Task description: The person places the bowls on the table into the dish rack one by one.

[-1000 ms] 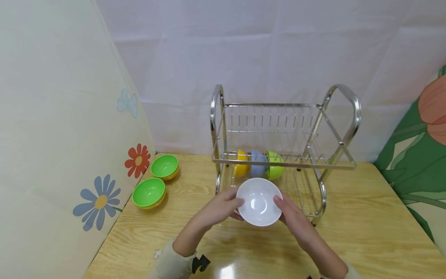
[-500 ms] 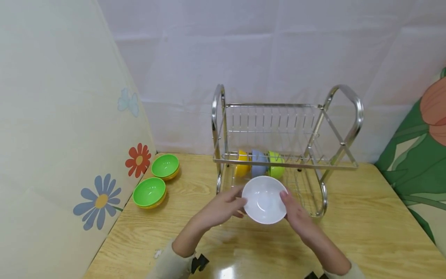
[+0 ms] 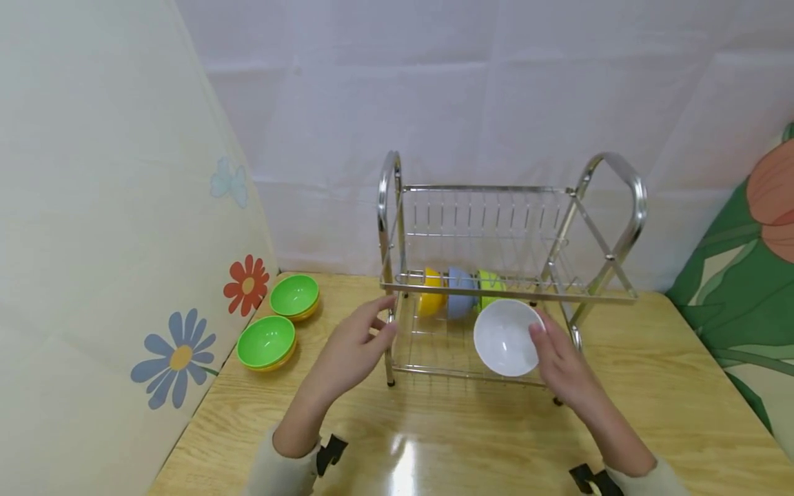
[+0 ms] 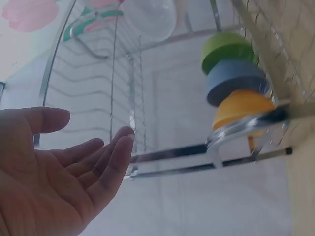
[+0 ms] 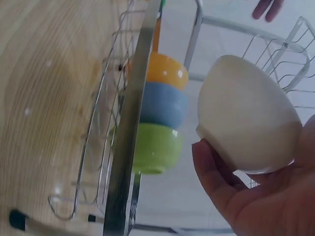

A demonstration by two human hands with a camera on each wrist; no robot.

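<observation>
A white bowl is held by its right side in my right hand, thumb over the rim and fingers beneath. Its hollow faces up toward the head camera, in front of the dish rack's lower tier. The right wrist view shows the outside of the white bowl with fingertips against its base. My left hand is apart from the bowl, left of the rack, holding nothing; its palm and loosely bent fingers show in the left wrist view. Yellow, blue and green bowls stand on edge in the lower tier.
The two-tier metal dish rack stands on the wooden table against a white cloth backdrop. At the left are two stacks of bowls, a far stack and a near stack, green over yellow. Painted panels border both sides.
My left hand has let go of the white bowl and moved left. My right hand has carried the bowl to the right and slightly farther toward the rack.
</observation>
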